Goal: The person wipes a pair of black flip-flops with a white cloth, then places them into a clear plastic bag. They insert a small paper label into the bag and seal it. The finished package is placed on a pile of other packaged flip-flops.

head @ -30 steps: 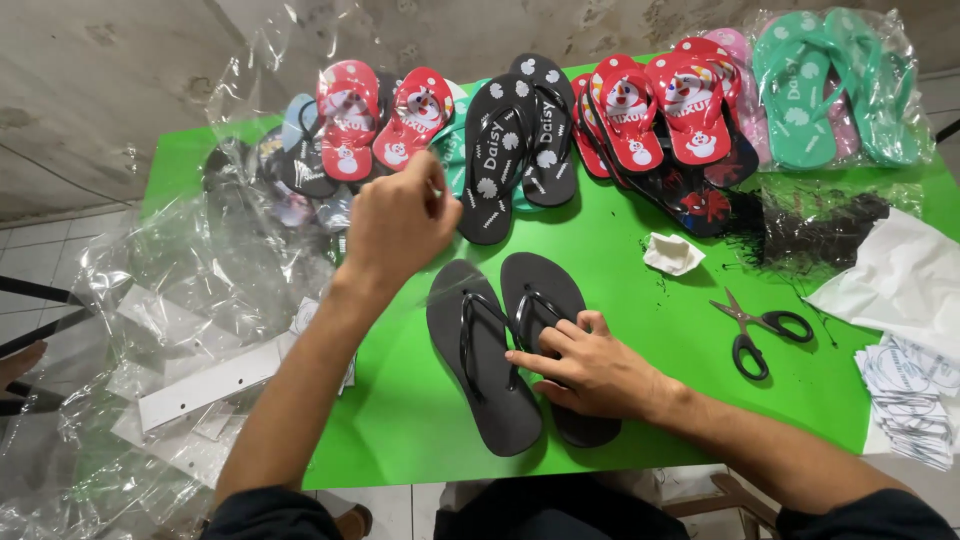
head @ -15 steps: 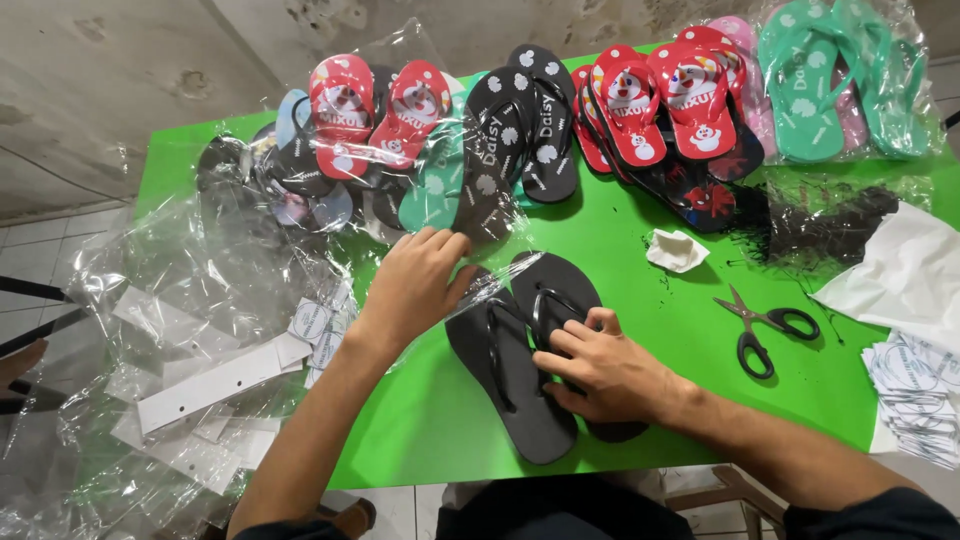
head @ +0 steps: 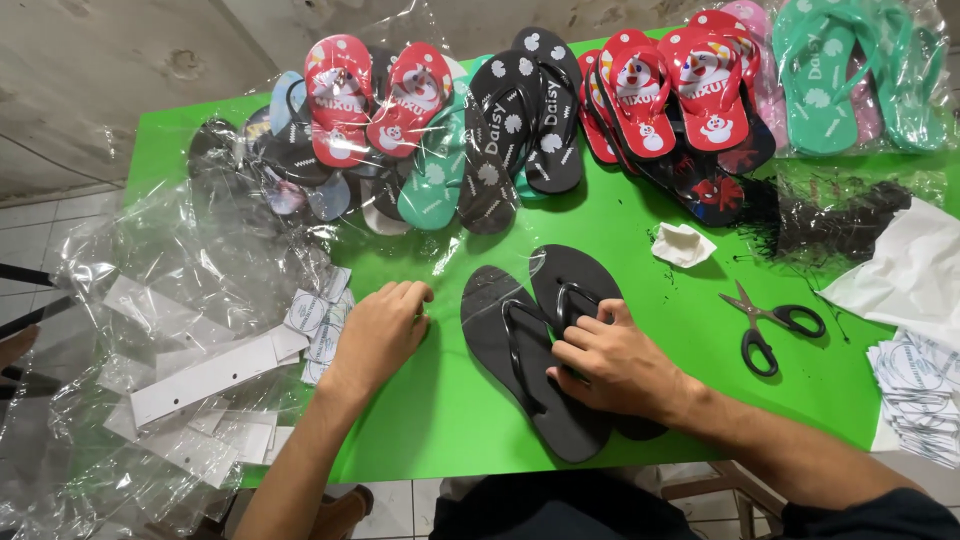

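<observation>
A pair of plain black flip-flops (head: 520, 340) lies side by side on the green table (head: 620, 220), soles down, toes away from me. My right hand (head: 610, 360) rests on the right flip-flop, fingers curled around its strap. My left hand (head: 380, 335) lies on the table to the left of the pair, fingers bent, its tips at a small stack of round white labels (head: 320, 325). I cannot tell whether it grips one.
Rows of bagged flip-flops, red (head: 380, 95), black (head: 520, 120) and teal (head: 835, 70), line the table's far side. Black scissors (head: 765, 325) lie right of the pair, near a crumpled white scrap (head: 682, 243). Clear plastic bags (head: 190, 320) and white card strips (head: 205, 378) pile up at left.
My left hand came down from the far rows and moved left to the labels at the table's left edge. My right hand stayed on the black flip-flop.
</observation>
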